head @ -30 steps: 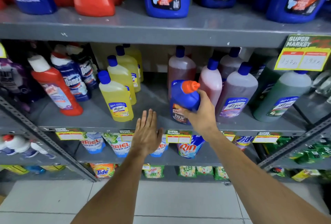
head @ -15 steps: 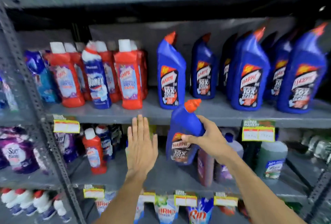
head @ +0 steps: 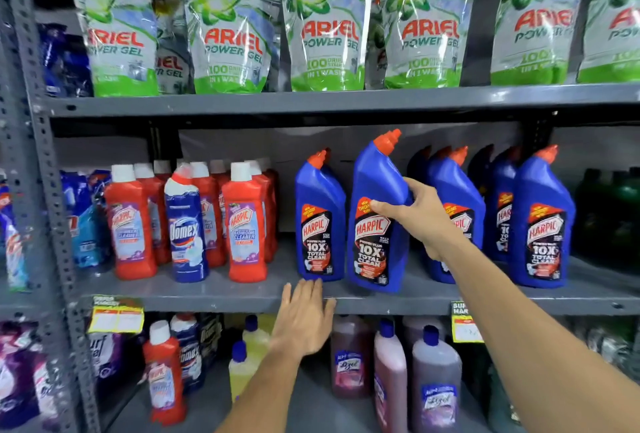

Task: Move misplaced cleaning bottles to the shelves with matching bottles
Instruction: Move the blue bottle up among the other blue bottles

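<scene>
Blue Harpic bottle is pinched by right hand, tilted, base just over middle shelf btwn matching blue bottles. Left hand spread, empty, at 7 o'clock. Risk: tilted base clips neighbour at 9 o'clock, toppling it.

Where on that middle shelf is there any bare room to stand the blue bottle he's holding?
The grey metal shelf has a free strip between the standing blue Harpic bottle and the blue Harpic row further right; the held blue orange-capped bottle in the right hand hangs there. Another gap separates the red Harpic bottles from the blue ones. Left is crowded.
</scene>
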Demonstrator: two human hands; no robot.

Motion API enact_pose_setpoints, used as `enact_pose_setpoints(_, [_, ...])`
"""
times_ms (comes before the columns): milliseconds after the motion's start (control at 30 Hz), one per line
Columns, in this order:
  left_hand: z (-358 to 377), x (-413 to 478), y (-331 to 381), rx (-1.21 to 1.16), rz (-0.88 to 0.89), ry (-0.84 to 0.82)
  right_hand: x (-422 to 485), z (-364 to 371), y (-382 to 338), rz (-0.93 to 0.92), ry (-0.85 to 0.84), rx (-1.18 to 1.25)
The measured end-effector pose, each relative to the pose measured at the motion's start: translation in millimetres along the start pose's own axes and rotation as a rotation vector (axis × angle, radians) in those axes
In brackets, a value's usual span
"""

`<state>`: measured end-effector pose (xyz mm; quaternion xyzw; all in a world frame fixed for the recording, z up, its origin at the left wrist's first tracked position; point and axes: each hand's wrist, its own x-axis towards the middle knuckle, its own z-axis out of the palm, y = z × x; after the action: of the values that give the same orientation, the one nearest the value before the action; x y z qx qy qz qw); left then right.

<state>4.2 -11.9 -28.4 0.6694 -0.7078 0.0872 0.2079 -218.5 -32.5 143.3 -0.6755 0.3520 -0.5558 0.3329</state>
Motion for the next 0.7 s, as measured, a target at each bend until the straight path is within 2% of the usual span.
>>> enact_pose_setpoints(200, [6.5, -0.5, 0.5, 0.02, 0.018, 0.102, 14.4, -7.0, 42.8, 0.054, 0.117, -0.054])
enact_pose_setpoints(300, [7.8, 0.2, 1.3, 0.016, 0.015, 0.127, 15.4, -1.0, 55.4, 0.017, 0.162, -0.073])
enact_pose_setpoints(367, [8.5, 0.1, 0.9, 0.01, 0.011, 0.124, 9.8, 6.8, 67.2, -0.01, 0.156, -0.109])
enact_pose_setpoints(467, [10.2, -0.5, -0.4, 0.007, 0.002, 0.113, -11.9, 16.6, 99.2, 0.05, 0.146, -0.132])
enact_pose_setpoints(567, [13.8, -0.8, -0.2, 0.003, -0.02, 0.107, -31.7, 20.5, 128.9, 0.093, 0.136, -0.255])
enact_pose_setpoints(700, [15.2, 0.8, 2.1, 0.021, -0.041, 0.124, -25.4, 16.0, 136.3, 0.146, 0.092, -0.339])
